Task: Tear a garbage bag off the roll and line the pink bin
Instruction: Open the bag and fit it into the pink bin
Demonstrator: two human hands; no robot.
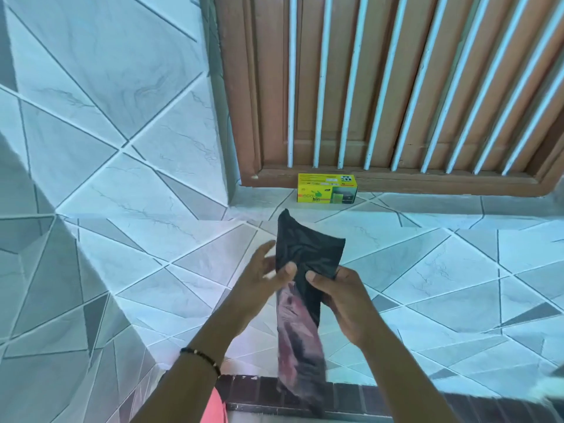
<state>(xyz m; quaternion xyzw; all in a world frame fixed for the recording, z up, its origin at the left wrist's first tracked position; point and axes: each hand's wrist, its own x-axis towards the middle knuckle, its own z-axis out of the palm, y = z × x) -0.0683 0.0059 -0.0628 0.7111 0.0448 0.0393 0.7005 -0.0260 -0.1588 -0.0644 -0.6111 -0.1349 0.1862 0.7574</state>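
Observation:
A black garbage bag (305,261), still folded into a narrow strip, hangs between my hands in front of a tiled wall. My right hand (338,297) pinches its upper part between thumb and fingers. My left hand (265,279) touches the bag's left edge with the thumb, the other fingers spread. The lower end of the bag (300,355) dangles down, blurred, toward a dark brick edge. A pink shape (215,407) shows at the bottom edge under my left forearm; I cannot tell whether it is the bin. A yellow bin-bag box (326,188) stands on the ledge.
A brown wooden frame (396,178) with white bars fills the upper right above the tiled ledge (427,206). A dark brick edge (253,389) runs along the bottom. A black bead bracelet (201,357) is on my left wrist.

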